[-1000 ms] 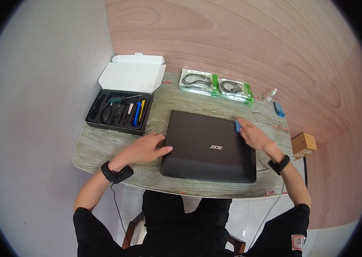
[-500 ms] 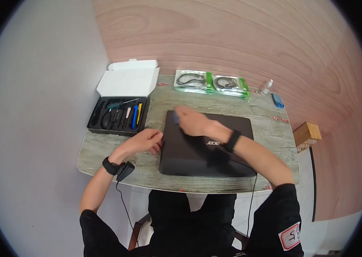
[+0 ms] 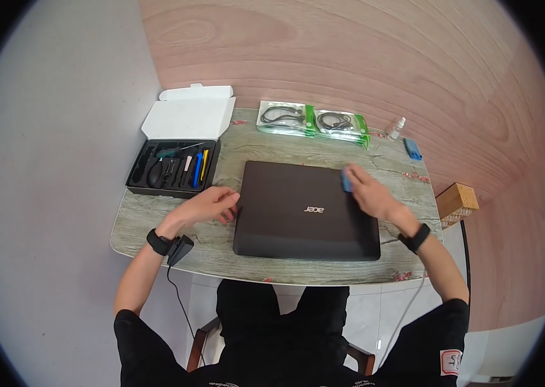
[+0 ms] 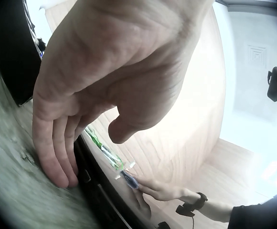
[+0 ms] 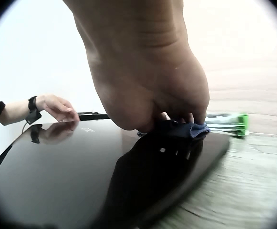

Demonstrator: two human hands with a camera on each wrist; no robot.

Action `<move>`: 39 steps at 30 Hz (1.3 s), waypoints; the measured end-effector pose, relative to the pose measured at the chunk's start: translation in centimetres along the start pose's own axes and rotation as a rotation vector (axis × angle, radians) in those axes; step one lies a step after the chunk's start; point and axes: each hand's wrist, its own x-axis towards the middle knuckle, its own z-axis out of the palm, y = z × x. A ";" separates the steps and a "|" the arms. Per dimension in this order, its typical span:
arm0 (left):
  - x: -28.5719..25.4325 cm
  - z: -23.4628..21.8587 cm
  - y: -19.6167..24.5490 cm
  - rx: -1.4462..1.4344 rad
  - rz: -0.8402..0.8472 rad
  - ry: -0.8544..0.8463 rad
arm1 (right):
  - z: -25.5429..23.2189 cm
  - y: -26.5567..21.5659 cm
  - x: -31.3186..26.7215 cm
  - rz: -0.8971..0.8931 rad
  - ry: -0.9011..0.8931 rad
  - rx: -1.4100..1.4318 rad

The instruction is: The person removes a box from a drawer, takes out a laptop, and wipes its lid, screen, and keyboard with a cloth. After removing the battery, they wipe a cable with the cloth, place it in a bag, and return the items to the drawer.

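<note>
Here, near the front edge of the desk (image 3: pixel 138 216), a closed dark laptop (image 3: pixel 298 226) with its lid upward. Just beside its left edge, the left hand (image 3: pixel 208 205) with relaxed, slightly bent fingers; about contact with the laptop, not possible to tell. On the lid, toward the far right corner, a blue cloth (image 3: pixel 346 183), pinched in the bent fingers of the right hand (image 3: pixel 373 198) and pressed to the surface. Beyond the left hand, an opened tool box (image 3: pixel 164 193) with several tools inside and a raised white cover (image 3: pixel 188 117). Farther, two packets of cables (image 3: pixel 285 119), lying side by side. To their right, a small bottle (image 3: pixel 394 133), upright, and near it a blue object (image 3: pixel 413 149), too small to name.
</note>
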 end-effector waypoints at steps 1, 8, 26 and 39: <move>0.0 0.0 0.1 0.012 -0.002 0.005 | 0.0 1.1 -1.1 0.037 0.008 -0.037; 0.3 0.0 0.3 0.063 -0.008 0.033 | 0.0 -0.1 0.8 0.064 -0.051 -0.020; -0.6 -1.4 -0.1 -0.044 -0.022 0.065 | 2.4 -21.3 10.8 -0.465 -0.171 0.140; 0.3 -0.3 -0.8 0.158 0.068 -0.062 | -1.6 -8.3 1.3 -0.072 -0.019 0.065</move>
